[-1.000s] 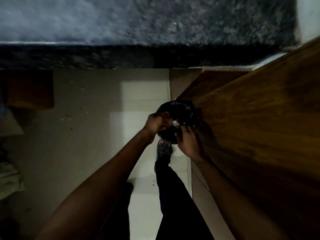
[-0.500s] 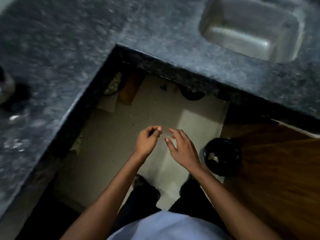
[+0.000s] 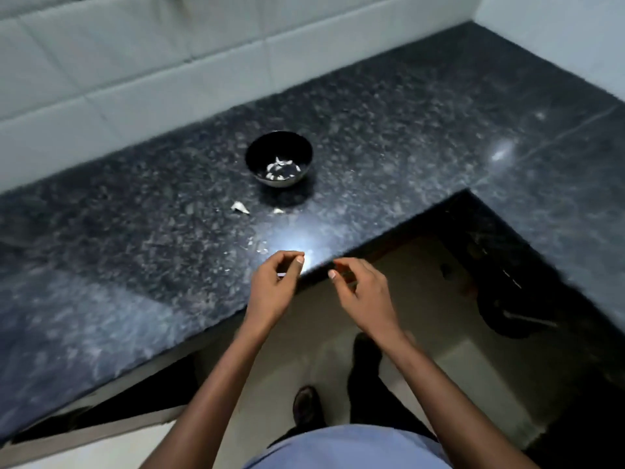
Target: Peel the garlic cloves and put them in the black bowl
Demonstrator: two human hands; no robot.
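The black bowl (image 3: 278, 158) stands on the dark granite counter (image 3: 135, 252) and holds several pale garlic cloves (image 3: 280, 169). Two pale garlic pieces (image 3: 240, 207) lie on the counter just in front of the bowl. Small peel flecks (image 3: 260, 247) are scattered near the counter's edge. My left hand (image 3: 275, 289) hovers at that edge with its fingers curled and the thumb tip against a fingertip; whether it pinches anything is unclear. My right hand (image 3: 365, 292) hangs beside it over the floor, fingers loosely curled, holding nothing visible.
White wall tiles (image 3: 135, 72) run behind the counter, which turns an inner corner on the right (image 3: 541, 184). Below the edge are the floor, my shoes (image 3: 306, 406) and a dark round bin (image 3: 507, 316) under the counter.
The view swung up from the floor bin to the counter. Both hands left the black bin and rose, parted, to the counter edge.
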